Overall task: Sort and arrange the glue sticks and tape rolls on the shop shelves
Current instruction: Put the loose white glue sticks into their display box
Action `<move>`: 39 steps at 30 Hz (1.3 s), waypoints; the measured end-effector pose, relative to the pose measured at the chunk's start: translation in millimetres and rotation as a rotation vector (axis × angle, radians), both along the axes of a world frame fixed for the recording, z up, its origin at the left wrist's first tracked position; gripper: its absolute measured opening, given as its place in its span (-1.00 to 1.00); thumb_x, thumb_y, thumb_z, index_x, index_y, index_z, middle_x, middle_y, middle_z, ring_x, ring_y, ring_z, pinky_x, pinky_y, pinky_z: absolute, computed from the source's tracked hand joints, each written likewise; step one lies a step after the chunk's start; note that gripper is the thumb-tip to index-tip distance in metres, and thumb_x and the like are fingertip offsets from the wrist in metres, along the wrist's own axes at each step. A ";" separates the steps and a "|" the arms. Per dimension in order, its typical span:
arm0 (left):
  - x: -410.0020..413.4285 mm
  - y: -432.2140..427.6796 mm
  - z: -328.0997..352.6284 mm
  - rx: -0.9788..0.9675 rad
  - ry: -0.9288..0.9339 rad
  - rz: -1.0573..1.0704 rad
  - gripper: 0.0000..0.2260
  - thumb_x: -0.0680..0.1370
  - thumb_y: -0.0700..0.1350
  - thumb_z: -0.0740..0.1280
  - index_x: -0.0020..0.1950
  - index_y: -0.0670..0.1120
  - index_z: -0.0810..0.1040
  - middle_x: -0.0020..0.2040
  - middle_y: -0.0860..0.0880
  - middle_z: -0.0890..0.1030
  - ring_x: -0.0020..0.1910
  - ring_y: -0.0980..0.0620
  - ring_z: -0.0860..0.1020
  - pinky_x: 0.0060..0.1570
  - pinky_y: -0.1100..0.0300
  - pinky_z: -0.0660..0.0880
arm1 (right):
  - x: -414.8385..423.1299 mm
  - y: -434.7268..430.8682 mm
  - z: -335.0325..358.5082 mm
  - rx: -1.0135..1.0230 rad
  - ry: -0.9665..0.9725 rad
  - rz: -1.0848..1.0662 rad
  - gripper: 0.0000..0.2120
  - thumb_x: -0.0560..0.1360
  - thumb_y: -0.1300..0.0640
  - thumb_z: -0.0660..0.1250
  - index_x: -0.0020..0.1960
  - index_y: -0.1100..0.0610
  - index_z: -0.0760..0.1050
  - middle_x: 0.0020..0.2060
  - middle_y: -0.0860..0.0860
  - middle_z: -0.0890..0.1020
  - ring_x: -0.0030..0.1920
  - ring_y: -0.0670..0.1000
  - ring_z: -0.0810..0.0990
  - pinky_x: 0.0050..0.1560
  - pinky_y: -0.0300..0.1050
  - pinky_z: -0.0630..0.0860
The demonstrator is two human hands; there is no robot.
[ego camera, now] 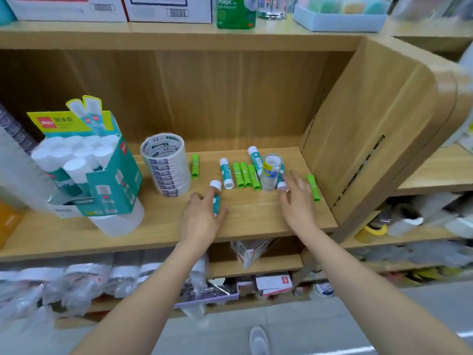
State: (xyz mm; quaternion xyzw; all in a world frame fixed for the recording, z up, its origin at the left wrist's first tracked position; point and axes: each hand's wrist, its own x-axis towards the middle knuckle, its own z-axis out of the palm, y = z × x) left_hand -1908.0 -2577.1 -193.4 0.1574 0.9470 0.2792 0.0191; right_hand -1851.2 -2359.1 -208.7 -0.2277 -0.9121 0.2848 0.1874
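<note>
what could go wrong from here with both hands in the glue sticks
The right hand spreads its fingers by the small clear tape stack; a bump could topple it onto the three green glue sticks.
The lone green glue stick lies beside that hand and might roll off the shelf if brushed.
The tall tape stack stands near the left hand gripping a teal glue stick; a nudge might tip it.

The small sticks (245, 175) were lime green; larger sticks (226, 172) teal with white caps; the shelf (256, 216) tan woodgrain.
</note>
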 end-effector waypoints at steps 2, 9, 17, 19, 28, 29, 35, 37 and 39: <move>-2.4 0.4 1.1 -0.010 -0.005 -0.002 -0.63 0.56 0.10 0.33 0.31 0.06 0.37 0.02 -0.09 0.44 -0.04 -0.17 0.53 -0.05 -0.02 0.52 | -3.0 0.4 2.5 0.006 -0.014 -0.012 -0.71 0.62 0.07 0.20 0.25 0.15 0.54 0.23 0.08 0.53 0.28 0.14 0.40 0.19 -0.07 0.31; -8.3 4.5 4.5 -0.043 -0.065 0.058 -0.49 0.53 0.04 0.39 0.38 -0.13 0.33 0.25 -0.15 0.50 0.18 -0.18 0.52 0.06 0.02 0.45 | -2.8 4.8 12.3 0.011 -0.044 -0.139 -0.82 0.51 0.04 0.40 0.00 0.09 0.45 0.03 0.05 0.50 0.04 0.12 0.52 -0.14 -0.06 0.38; 9.0 -3.2 2.2 0.153 -0.107 -0.025 -0.73 0.54 -0.01 0.35 0.16 -0.13 0.55 -0.01 -0.10 0.61 -0.05 -0.12 0.56 -0.22 0.12 0.33 | 20.4 -6.0 30.1 0.156 -0.369 -0.037 -0.45 0.49 0.08 0.34 0.43 0.12 0.26 0.14 0.18 0.56 0.15 0.24 0.54 0.00 0.02 0.47; 21.3 -2.5 3.0 0.249 -0.147 -0.065 -0.75 0.56 -0.03 0.35 0.19 -0.10 0.52 -0.03 -0.01 0.59 -0.07 -0.07 0.56 -0.17 0.09 0.43 | 36.4 -10.5 30.0 0.093 -0.334 -0.046 -0.42 0.49 0.10 0.34 0.45 0.12 0.22 0.14 0.19 0.56 0.13 0.25 0.54 -0.07 0.02 0.43; 74.2 35.4 12.3 0.661 -0.433 -0.148 -0.66 0.59 -0.11 0.36 0.34 -0.08 0.39 0.11 -0.09 0.60 -0.01 0.02 0.56 -0.04 0.18 0.49 | 107.3 -4.3 26.8 -0.463 0.061 -0.029 -0.31 0.54 0.10 0.38 0.55 -0.02 0.11 0.01 -0.09 0.55 0.02 -0.06 0.57 0.09 -0.04 0.55; 80.9 43.7 13.6 0.700 -0.476 -0.167 -0.66 0.58 -0.13 0.36 0.32 -0.08 0.38 0.13 -0.11 0.60 0.01 0.02 0.57 -0.08 0.23 0.50 | 114.9 -0.3 26.4 -0.495 0.079 -0.014 -0.30 0.54 0.10 0.39 0.56 -0.03 0.10 -0.01 -0.13 0.53 0.02 -0.07 0.58 0.09 -0.06 0.56; 131.2 107.4 19.6 0.748 -0.501 -0.270 -0.65 0.57 -0.17 0.37 0.32 0.03 0.39 0.07 -0.01 0.58 0.02 0.04 0.59 -0.14 0.27 0.53 | 170.1 46.2 29.5 -0.571 0.149 0.037 -0.38 0.53 0.21 0.36 0.49 -0.05 0.18 0.02 -0.08 0.53 0.02 -0.03 0.58 -0.03 -0.15 0.57; 151.5 137.5 20.9 0.763 -0.504 -0.284 -0.67 0.57 -0.18 0.36 0.31 0.01 0.40 0.08 -0.06 0.61 0.02 0.02 0.61 -0.12 0.22 0.55 | 194.6 72.3 32.8 -0.593 0.157 0.042 -0.37 0.53 0.20 0.37 0.49 -0.06 0.17 0.03 -0.05 0.53 0.01 -0.06 0.59 -0.07 -0.23 0.55; 172.5 172.1 22.4 0.777 -0.514 -0.290 -0.69 0.58 -0.21 0.35 0.30 -0.04 0.42 0.12 -0.10 0.62 0.04 -0.01 0.62 -0.07 0.19 0.58 | 219.7 103.5 36.8 -0.601 0.143 0.048 -0.30 0.53 0.17 0.38 0.53 -0.09 0.09 0.06 -0.02 0.53 0.01 -0.06 0.59 -0.07 -0.26 0.52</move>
